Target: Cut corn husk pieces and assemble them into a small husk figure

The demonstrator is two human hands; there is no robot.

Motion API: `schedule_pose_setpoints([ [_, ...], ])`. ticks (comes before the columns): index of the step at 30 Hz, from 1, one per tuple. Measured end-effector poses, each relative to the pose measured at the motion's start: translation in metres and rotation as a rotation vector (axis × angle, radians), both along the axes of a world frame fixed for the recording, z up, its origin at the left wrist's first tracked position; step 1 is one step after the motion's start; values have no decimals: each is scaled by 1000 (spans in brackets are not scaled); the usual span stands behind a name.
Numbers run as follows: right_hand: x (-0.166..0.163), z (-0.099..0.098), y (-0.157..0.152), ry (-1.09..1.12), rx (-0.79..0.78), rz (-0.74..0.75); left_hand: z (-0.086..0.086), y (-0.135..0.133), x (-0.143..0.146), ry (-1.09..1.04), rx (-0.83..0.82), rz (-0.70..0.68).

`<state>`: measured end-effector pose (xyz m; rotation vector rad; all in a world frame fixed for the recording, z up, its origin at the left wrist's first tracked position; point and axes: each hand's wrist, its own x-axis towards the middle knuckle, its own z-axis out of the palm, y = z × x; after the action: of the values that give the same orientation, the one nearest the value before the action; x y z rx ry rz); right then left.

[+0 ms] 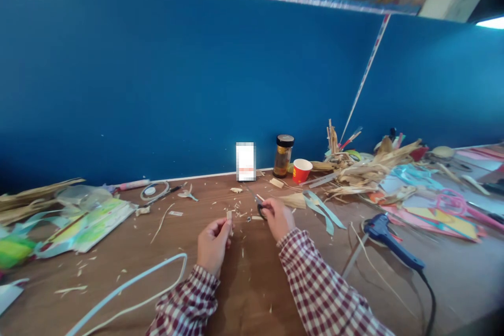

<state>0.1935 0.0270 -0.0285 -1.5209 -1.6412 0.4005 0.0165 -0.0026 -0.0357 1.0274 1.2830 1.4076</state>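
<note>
My left hand (213,244) is closed in a pinch on a small pale strip of dried husk (229,215), held upright above the brown table (252,294). My right hand (277,218) is closed round the dark handles of a pair of scissors (258,206), whose blades point up and left, a little to the right of the strip. Small pale cuttings (236,205) lie scattered on the table just beyond both hands. Both sleeves are red and white check.
A blue glue gun (388,239) with a black cord lies to the right. A pile of dried husks (370,170), coloured paper, a red cup (301,170) and a jar (283,156) stand by the blue wall. A bent light-blue strip (129,286) lies near left.
</note>
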Motion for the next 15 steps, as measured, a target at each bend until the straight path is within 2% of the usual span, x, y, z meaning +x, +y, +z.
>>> schedule_pose_setpoints([
  [3, -5, -4, -4, -259, -25, -20, 0, 0, 0, 21, 1, 2],
  [6, -7, -6, -5, -368, -72, -14, -1, 0, 0, 46, 10, 1],
  [11, -8, -4, -5, -313, 18, 17, -1, -1, 1, 53, 13, 4],
  [15, 3, 3, -4, -298, 24, -83, 2, -2, 2, 49, 8, -15],
])
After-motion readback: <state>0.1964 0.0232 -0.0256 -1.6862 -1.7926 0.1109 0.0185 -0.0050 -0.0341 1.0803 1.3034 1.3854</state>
